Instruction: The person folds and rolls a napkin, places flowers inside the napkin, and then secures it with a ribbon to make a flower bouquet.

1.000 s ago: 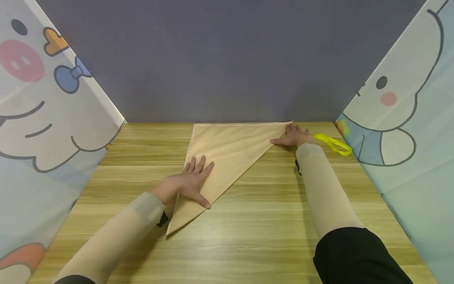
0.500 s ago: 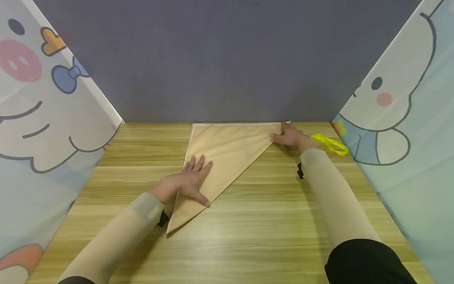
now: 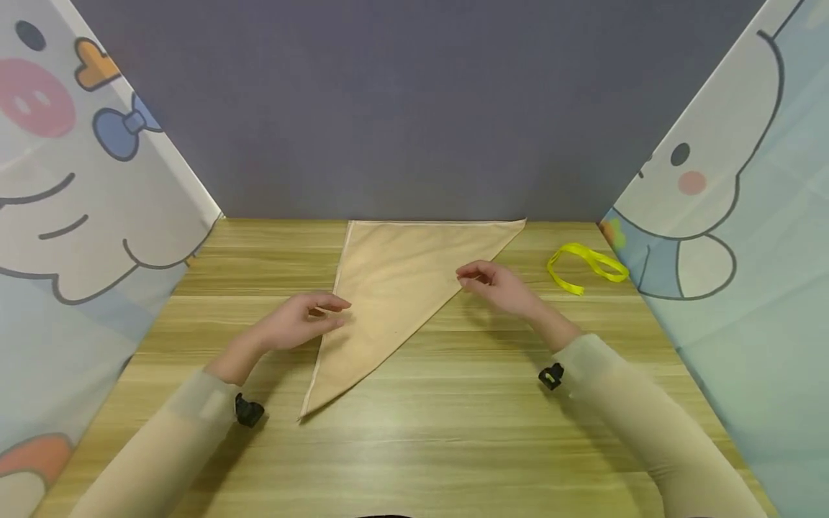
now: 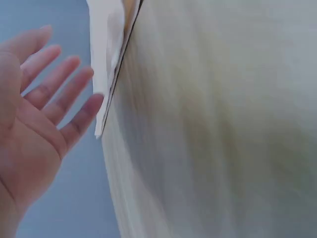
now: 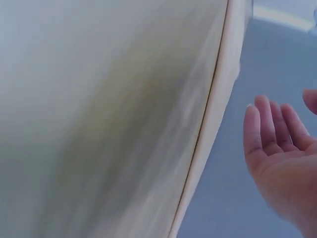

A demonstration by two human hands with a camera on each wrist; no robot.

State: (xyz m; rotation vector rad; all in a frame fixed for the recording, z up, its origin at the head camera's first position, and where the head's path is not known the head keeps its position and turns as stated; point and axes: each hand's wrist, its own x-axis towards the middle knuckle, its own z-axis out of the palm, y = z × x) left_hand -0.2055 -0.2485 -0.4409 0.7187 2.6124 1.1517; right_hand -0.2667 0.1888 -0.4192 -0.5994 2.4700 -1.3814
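While left hand [image 3: 296,321] and right hand [image 3: 501,289] are loosely curved, empty, cloth [image 3: 388,288] is apparently being folded; edge-pinching seems required next.

We are seeing the right hand [image 5: 285,163] at lower right, apart from the pale cloth [image 5: 212,119] slanting beside the tabletop [image 5: 74,119] at left.

The cloth [image 3: 401,280] is lying along the back edge of the table [image 3: 447,424], the ribbon [image 3: 591,256] near its back right corner. The left hand [image 3: 303,320] is hovering over the cloth's left edge, the right hand [image 3: 500,289] over its front-right edge.
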